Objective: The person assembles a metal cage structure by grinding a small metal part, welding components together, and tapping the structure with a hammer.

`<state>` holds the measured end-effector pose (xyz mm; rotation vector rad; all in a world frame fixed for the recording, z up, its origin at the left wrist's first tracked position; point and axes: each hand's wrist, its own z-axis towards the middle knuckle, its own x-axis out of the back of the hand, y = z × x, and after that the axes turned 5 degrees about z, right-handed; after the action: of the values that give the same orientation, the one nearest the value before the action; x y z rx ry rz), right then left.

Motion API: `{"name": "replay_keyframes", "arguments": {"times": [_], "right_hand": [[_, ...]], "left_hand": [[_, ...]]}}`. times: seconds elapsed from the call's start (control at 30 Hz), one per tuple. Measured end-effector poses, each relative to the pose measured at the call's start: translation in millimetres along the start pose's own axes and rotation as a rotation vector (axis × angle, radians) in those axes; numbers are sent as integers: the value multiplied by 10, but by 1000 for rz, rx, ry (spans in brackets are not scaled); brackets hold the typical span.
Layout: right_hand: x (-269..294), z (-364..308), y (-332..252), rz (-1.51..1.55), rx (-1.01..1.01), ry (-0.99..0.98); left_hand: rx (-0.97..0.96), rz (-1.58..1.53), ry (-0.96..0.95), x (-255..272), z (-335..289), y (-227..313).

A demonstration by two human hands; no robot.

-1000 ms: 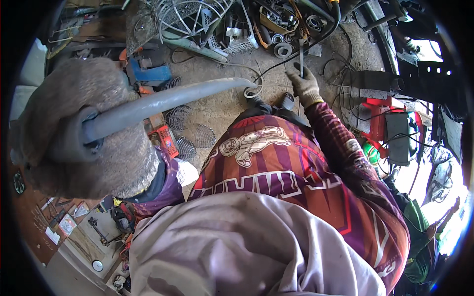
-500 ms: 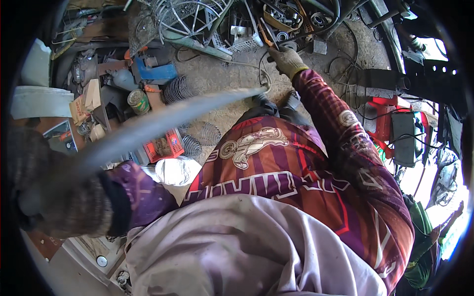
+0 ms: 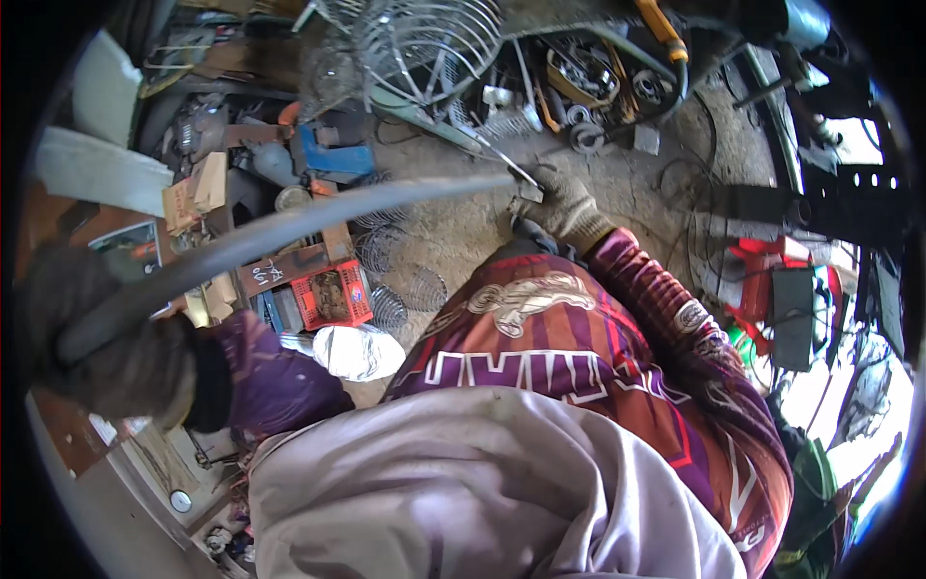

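Observation:
A long grey metal bar (image 3: 318,220) crosses the left half of the view, bowed by the lens. Its near end is in my left hand (image 3: 121,338), gloved, blurred and closed around it. Beyond my torso, my right hand (image 3: 569,205), in a knitted work glove, is closed on a slim metal tool (image 3: 511,164). The tool's thin shaft points up and left, and a pale flat piece shows by the fingers. The bar's far end lies beside this hand; whether they touch I cannot tell.
A wire fan guard (image 3: 429,48) and a tray of metal parts (image 3: 584,77) lie ahead. An orange handle (image 3: 661,27) with a cable is at the top. Wire coils (image 3: 420,288) and a red crate (image 3: 330,294) are left; a red-and-grey machine (image 3: 796,314) is right.
My right hand has come back toward my body, and the slim tool now shows in it near the bar's far end. My left hand still grips the bar. The view has shifted slightly.

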<state>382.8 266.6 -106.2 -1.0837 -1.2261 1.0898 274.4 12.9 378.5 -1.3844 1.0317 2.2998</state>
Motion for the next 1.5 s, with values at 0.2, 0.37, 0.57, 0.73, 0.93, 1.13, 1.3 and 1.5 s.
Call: {"name": "replay_keyframes", "arguments": {"times": [0.2,0.37,0.57,0.73,0.93,1.13,1.3,1.5], "right_hand": [[51,42,-232,-235,-206,-232],[259,-258,-461,-163,-576,-137],[227,-135,-829,222,-733,-20],[-221,436,-1867,395,-602,353],[-641,464,-2187,201,-617,464],[-775,908,-2918,-237,-687,343],[-662,1199,-3048,-559,-490,121],[-540,1514,-3232,-786,-478,12]], "left_hand": [[-132,262,179,606,-407,-279],[-33,369,163,1560,-1077,-98],[-47,441,216,2726,-1209,-143],[-123,455,279,3401,-867,-326],[192,957,641,3808,-836,-612],[121,863,432,3793,-604,-648],[35,724,368,3989,-618,-752],[129,1425,229,4332,-804,-843]]}}
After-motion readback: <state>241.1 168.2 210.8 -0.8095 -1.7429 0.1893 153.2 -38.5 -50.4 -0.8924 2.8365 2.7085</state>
